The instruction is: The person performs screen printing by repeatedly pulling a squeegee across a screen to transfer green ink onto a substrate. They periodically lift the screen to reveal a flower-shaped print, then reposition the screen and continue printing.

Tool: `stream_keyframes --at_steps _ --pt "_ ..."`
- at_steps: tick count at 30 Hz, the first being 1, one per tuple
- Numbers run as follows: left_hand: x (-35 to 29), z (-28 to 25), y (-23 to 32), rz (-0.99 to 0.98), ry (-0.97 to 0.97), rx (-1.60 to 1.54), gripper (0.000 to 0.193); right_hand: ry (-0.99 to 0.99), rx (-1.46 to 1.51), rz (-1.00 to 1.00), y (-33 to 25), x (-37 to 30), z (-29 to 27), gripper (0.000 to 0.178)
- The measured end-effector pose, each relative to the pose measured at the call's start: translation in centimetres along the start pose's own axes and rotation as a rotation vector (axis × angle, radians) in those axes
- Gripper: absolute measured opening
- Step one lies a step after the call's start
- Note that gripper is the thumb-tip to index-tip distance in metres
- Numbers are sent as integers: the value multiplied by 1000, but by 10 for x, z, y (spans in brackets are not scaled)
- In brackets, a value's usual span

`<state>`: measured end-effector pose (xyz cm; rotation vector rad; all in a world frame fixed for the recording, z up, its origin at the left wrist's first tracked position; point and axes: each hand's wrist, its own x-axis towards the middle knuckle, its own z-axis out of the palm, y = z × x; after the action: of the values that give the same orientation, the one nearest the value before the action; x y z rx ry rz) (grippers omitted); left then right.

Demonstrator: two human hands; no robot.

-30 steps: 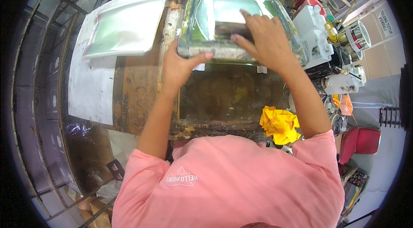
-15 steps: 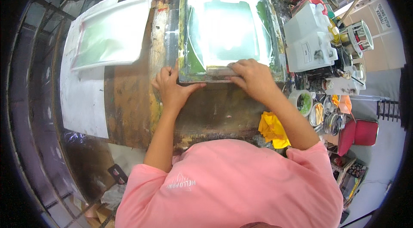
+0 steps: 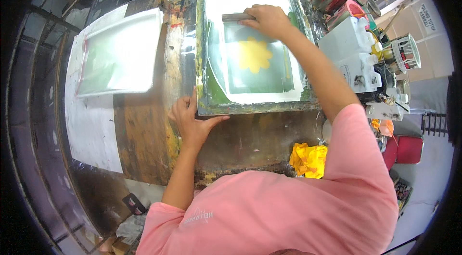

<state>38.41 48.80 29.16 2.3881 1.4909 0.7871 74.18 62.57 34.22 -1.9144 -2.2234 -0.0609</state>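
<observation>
Squeegee [image 3: 236, 17], narrow, straight, clamped by right hand [image 3: 268, 20]; left hand [image 3: 190, 119], grip spread, cornering paint-crusted frame [image 3: 260, 108].

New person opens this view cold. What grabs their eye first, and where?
Probably the yellow flower shape showing within the framed screen, with the right hand holding a flat bar-like tool just beyond it. Next, likely the crumpled yellow bundle by the table's near edge, beside the pink right sleeve.
</observation>
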Motion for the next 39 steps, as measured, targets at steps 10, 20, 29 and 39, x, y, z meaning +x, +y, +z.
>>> stream_keyframes --at_steps 10,20,29,39 --pt "-3 4 -3 76 30 -118 119 176 -63 2 18 21 21 43" --pt "-7 5 -3 77 82 -110 112 -31 -9 32 -105 -152 -34 36" --pt "23 -20 41 -162 137 -883 93 265 -75 -16 -137 -176 -112 32" --pt "65 -40 32 -81 177 -263 71 678 -91 -46 -117 -89 -202 39"
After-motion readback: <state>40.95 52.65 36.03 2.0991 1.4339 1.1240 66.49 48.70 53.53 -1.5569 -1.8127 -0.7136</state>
